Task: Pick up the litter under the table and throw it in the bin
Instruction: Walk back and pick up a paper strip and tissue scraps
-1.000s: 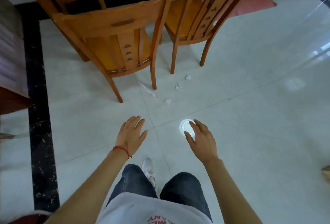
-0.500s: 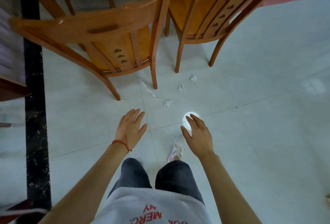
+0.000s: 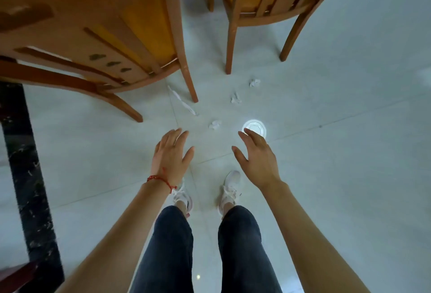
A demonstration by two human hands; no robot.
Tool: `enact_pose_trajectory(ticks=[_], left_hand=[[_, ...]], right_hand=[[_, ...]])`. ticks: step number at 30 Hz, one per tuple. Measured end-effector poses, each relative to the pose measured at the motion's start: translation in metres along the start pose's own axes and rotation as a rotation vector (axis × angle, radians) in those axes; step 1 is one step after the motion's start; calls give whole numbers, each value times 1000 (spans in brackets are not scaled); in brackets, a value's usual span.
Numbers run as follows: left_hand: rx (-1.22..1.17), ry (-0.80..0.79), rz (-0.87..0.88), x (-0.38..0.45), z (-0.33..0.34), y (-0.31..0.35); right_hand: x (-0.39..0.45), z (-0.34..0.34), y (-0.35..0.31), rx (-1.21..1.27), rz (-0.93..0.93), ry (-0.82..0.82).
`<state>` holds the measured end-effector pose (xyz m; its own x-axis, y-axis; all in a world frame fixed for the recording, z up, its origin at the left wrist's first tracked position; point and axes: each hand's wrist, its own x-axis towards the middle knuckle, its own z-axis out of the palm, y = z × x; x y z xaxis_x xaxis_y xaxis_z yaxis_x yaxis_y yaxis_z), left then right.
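Chairs nearer; long wrapper (image 3: 182,100) lies diagonal; both hands empty.

Floor's pale glossy tile (image 3: 349,152) with thin grout lines, plus a black marbled strip (image 3: 25,176) running down the left edge. Two wooden chairs stand on it, the left chair (image 3: 112,43) and the right chair (image 3: 268,0), legs planted near the middle. Litter's scattered in front of those legs: a long thin white wrapper (image 3: 182,100) just beside the left chair's leg, three crumpled paper bits (image 3: 214,124) (image 3: 235,98) (image 3: 254,82) spread apart, and a round white plastic lid (image 3: 254,127) lying flat. Two white sneakers (image 3: 229,187) standing on the tile closer in
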<state>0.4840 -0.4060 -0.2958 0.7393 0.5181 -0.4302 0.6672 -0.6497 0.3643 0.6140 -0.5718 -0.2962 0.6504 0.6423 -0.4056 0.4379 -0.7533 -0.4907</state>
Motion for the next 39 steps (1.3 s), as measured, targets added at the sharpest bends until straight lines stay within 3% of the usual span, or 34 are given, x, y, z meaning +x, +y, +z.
enact_pose_trajectory(ticks=[14,26,39], left_hand=[[-37,14,9,122,134,-88],[-54,11,3,235,273,-156],[-124,168,-66,331,405,-202]], right_hand=[[122,138,78,-2,43,11],[240,260,159,-51,-95,35],[335,388,245,8,-190,58]])
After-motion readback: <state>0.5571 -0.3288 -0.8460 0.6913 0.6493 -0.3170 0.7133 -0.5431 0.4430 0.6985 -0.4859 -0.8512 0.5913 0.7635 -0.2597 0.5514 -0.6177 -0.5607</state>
